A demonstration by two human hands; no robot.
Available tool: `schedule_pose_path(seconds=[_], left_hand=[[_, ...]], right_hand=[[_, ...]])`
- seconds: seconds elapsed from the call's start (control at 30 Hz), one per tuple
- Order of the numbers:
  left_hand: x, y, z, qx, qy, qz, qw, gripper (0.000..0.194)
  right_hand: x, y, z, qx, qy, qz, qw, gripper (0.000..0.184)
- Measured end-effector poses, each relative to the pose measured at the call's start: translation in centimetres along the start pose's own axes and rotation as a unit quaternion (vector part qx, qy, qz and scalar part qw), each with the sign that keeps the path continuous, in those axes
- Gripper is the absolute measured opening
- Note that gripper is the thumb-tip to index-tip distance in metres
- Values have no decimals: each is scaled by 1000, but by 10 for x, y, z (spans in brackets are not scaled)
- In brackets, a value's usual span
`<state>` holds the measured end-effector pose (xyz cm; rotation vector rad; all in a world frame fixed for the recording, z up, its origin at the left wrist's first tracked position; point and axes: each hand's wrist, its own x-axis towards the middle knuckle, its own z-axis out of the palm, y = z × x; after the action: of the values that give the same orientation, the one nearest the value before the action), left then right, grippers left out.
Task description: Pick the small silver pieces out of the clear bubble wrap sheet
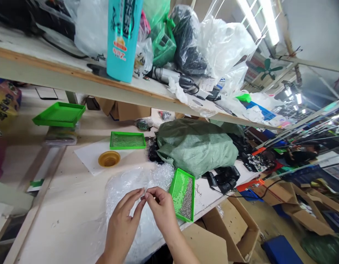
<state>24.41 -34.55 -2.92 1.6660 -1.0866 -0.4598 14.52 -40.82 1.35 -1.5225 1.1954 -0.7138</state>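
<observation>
My left hand (122,220) and my right hand (161,212) meet above a sheet of clear bubble wrap (133,194), their fingertips pinched close together around a tiny part (144,194). That part is too small to make out clearly. Just right of my right hand, a green perforated tray (183,194) holds a heap of small grey metal pieces. Farther up the white table (62,220), a second green tray (127,140) lies filled with similar pieces, next to an amber plastic bowl (109,158) on a white sheet (95,156).
A bulging green woven sack (195,146) and black parts (223,179) lie on the table's far right. A shelf (76,71) overhead holds plastic bags and a teal bottle (122,36). Cardboard boxes (230,231) stand below the table's right edge.
</observation>
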Motion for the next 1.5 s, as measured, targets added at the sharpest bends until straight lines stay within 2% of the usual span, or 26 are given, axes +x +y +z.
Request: schedule_pose_path(seconds=[0.13,0.3,0.6,0.8,0.93,1.2,1.37,1.5], left_hand=[[4,8,-4,7,10,31,999,33],[-1,9,-9,9,-22,23,999,33],[-8,13,-8,25,-20,20,999,36],[-14,18,-8,24,-16,21,999,35],[-18,19,-6,3,-15,-6,1000,37],[-12,24,-6,-2,-61,-27,998,39],[-13,26,-4,-12,-64,-52,997,41],[-16,30,-2,-7,-59,-32,998,40]], right_hand=[[-5,-11,-2,-10,22,-17,1000,21],[-8,-16,-7,-12,44,-26,999,21],[-20,-22,-14,-63,37,-34,997,20],[-25,-24,-14,-152,38,-21,987,22],[-27,-27,-14,-207,34,-26,977,22],[-31,-26,-10,-223,35,-48,973,19],[-30,-24,-12,-203,32,-44,978,21],[-32,-24,-16,-191,25,-43,980,21]])
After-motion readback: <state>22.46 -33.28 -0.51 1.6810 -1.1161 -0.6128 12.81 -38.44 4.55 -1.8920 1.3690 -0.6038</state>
